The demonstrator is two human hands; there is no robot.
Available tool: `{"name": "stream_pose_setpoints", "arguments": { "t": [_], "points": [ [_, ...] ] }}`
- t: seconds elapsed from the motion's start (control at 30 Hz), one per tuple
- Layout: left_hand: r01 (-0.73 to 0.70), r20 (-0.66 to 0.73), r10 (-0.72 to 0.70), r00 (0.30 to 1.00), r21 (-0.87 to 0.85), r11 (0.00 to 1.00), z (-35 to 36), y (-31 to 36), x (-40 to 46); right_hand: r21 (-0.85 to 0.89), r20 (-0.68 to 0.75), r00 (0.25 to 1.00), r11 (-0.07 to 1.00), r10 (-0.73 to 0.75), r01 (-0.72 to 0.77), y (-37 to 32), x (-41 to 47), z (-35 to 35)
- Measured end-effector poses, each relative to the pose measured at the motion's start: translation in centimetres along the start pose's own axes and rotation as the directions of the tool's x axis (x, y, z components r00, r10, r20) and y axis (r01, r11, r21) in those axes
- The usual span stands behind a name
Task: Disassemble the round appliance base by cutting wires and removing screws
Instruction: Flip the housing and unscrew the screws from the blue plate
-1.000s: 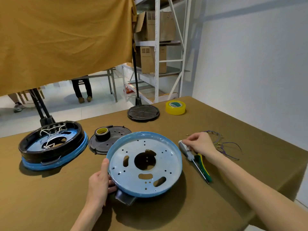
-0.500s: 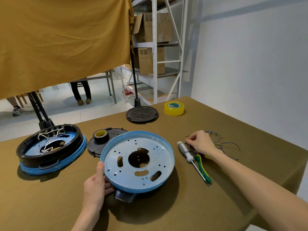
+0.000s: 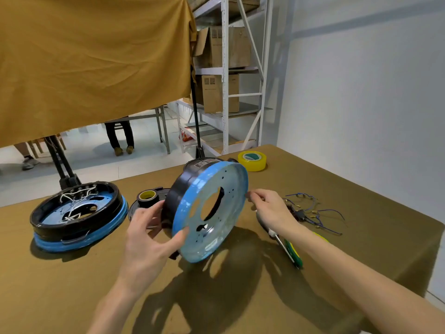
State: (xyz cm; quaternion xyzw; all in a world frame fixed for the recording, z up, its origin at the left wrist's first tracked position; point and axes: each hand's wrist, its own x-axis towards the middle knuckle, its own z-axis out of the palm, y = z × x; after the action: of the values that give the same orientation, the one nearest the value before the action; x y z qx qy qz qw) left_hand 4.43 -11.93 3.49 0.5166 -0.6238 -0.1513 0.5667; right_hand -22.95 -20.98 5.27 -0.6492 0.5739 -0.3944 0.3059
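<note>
My left hand (image 3: 147, 239) grips the round appliance base (image 3: 228, 213) by its left rim and holds it tilted up on edge above the table. The pale blue perforated face with its central hole is turned toward me, and the black shell is behind. The fingertips of my right hand (image 3: 272, 210) touch the base's right rim, loosely curled and holding nothing that I can see. A screwdriver (image 3: 277, 237) and green-yellow cutters (image 3: 292, 253) lie under and beside my right forearm. Cut blue wires (image 3: 310, 210) lie further right.
A second black-and-blue round base (image 3: 77, 213) with white wires inside sits at the left. A black tape roll (image 3: 147, 197) stands on a black lid behind my left hand. A yellow tape roll (image 3: 252, 160) is at the back, and the table edge (image 3: 433, 227) is close on the right.
The base was lying flat with my left hand at its rim; now it is lifted and tipped on edge. My right hand left the tools and wires and moved to the base's right rim.
</note>
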Motion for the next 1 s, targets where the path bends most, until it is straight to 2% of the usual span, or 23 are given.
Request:
{"name": "stream_pose_setpoints", "arguments": {
  "t": [0.03, 0.07, 0.1, 0.13, 0.2, 0.27, 0.33, 0.43, 0.57, 0.67, 0.73, 0.9, 1.0],
  "points": [
    [-0.082, 0.005, 0.081, 0.997, 0.049, 0.995, 0.3, 0.2, -0.1, 0.208, 0.066, 0.994, 0.973, 0.087, -0.099, -0.6, -0.3, 0.2],
    [-0.15, 0.023, 0.148, 0.989, 0.099, 0.984, 0.6, 0.2, -0.4, 0.446, 0.165, 0.974, 0.87, 0.153, -0.212, -1.2, -0.7, 0.3],
    [-0.215, 0.057, 0.209, 0.976, 0.153, 0.965, 0.8, 0.2, -0.7, 0.637, 0.263, 0.947, 0.705, 0.182, -0.312, -1.6, -1.2, 0.4],
    [-0.272, 0.101, 0.256, 0.961, 0.208, 0.939, 1.0, 0.2, -1.1, 0.75, 0.333, 0.922, 0.537, 0.198, -0.386, -1.8, -1.6, 0.4],
    [-0.356, 0.186, 0.311, 0.932, 0.308, 0.882, 1.5, 0.0, -1.7, 0.831, 0.396, 0.878, 0.302, 0.27, -0.468, -1.2, -1.8, 0.4],
    [-0.415, 0.251, 0.342, 0.906, 0.364, 0.834, 2.1, -0.4, -2.5, 0.827, 0.414, 0.825, 0.219, 0.384, -0.517, -0.4, -2.3, 0.4],
    [-0.434, 0.326, 0.324, 0.888, 0.366, 0.823, 2.5, -0.9, -3.1, 0.808, 0.415, 0.789, 0.215, 0.452, -0.549, 0.7, -3.1, 0.7],
    [-0.393, 0.421, 0.25, 0.872, 0.298, 0.87, 3.1, -1.7, -4.2, 0.771, 0.453, 0.769, 0.236, 0.45, -0.592, 2.3, -4.2, 1.4],
    [-0.166, 0.361, 0.117, 0.925, 0.107, 0.98, 3.2, -2.8, -4.9, 0.756, 0.473, 0.761, 0.238, 0.444, -0.609, 3.4, -4.4, 1.3],
    [-0.157, 0.344, 0.125, 0.931, 0.067, 0.985, 3.0, -3.5, -4.9, 0.73, 0.483, 0.761, 0.281, 0.433, -0.623, 4.1, -4.2, 1.1],
    [-0.171, 0.354, 0.141, 0.925, 0.055, 0.984, 2.9, -3.4, -4.9, 0.717, 0.483, 0.772, 0.32, 0.413, -0.619, 4.3, -4.0, 1.2],
    [-0.169, 0.327, 0.149, 0.933, 0.034, 0.985, 3.1, -3.1, -4.5, 0.756, 0.472, 0.82, 0.331, 0.323, -0.565, 4.0, -3.4, 1.6],
    [-0.129, 0.32, 0.116, 0.94, 0.018, 0.991, 3.3, -2.6, -4.1, 0.757, 0.436, 0.868, 0.425, 0.239, -0.497, 3.0, -3.2, 1.6]
  ]
}}
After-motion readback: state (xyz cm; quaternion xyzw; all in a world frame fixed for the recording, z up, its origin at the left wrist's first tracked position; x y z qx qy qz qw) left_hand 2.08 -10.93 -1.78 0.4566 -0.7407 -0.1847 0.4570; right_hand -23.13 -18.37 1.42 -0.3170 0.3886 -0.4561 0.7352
